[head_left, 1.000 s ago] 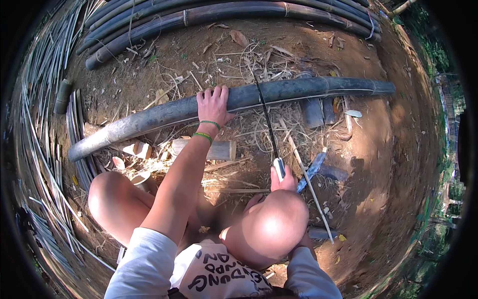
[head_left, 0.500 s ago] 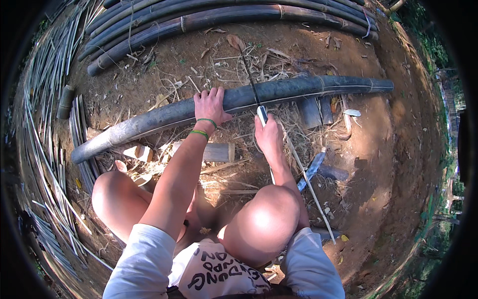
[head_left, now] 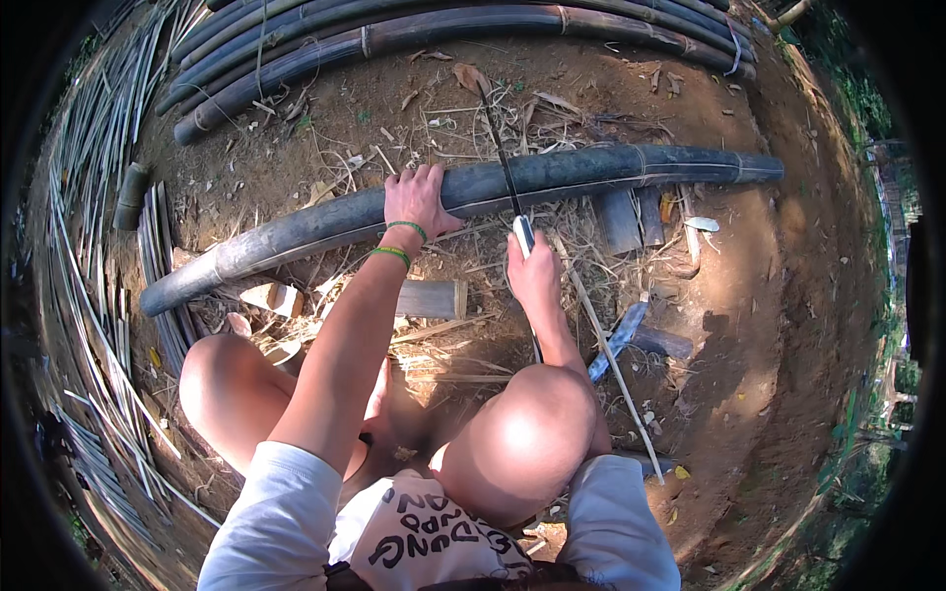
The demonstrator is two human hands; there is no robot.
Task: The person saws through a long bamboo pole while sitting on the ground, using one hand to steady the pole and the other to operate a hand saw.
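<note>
A long dark bamboo pole (head_left: 315,231) lies crosswise in front of me, raised on bits of wood. My left hand (head_left: 417,202) presses on top of it near the middle, thumb spread to the right and fingers over the far side. To the right of that, my right hand (head_left: 535,274) is closed round the pale handle of a hand saw (head_left: 523,234). The saw's thin dark blade crosses the top of the pole and points away from me. How deep the blade sits in the bamboo cannot be made out.
More bamboo poles (head_left: 463,28) lie bundled at the far side. Long thin strips (head_left: 94,187) cover the left. A short block (head_left: 432,299), a blade-like metal piece (head_left: 619,340), a thin stick (head_left: 601,340) and shavings lie around my bent knees.
My right hand and the saw have slid slightly toward me across the pole. The left hand stays pressed on the bamboo.
</note>
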